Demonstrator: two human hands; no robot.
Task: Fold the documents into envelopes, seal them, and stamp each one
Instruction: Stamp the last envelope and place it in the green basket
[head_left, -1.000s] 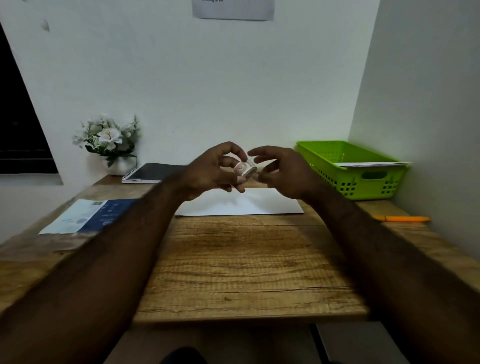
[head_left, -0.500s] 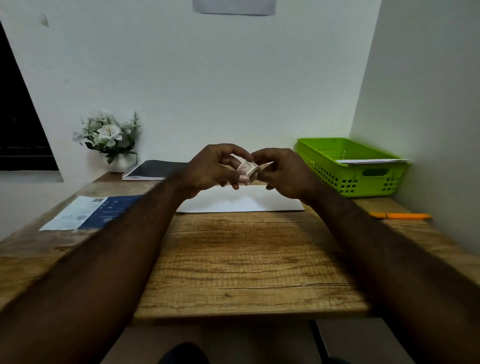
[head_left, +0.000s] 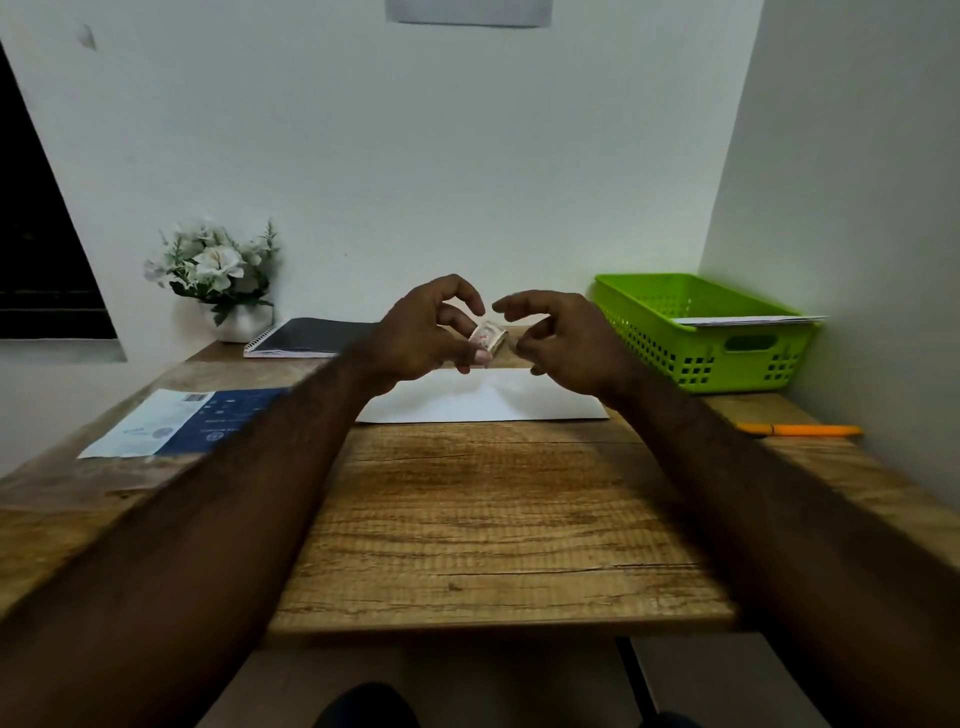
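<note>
A small roll of stamps is pinched between the thumb and fingers of my left hand, held in the air above a white envelope that lies flat on the wooden table. My right hand hovers just to the right of the roll with its fingers curled and apart, not touching it. Both forearms reach in from the bottom corners and hide part of the envelope's edges.
A green plastic basket with white papers in it stands at the back right by the wall. An orange pen lies in front of it. A blue and white leaflet, a dark spiral notebook and a flower pot sit at left.
Half a second ago both hands met at the stamp roll. Now my right hand has drawn slightly away to the right, leaving the roll in my left hand.
</note>
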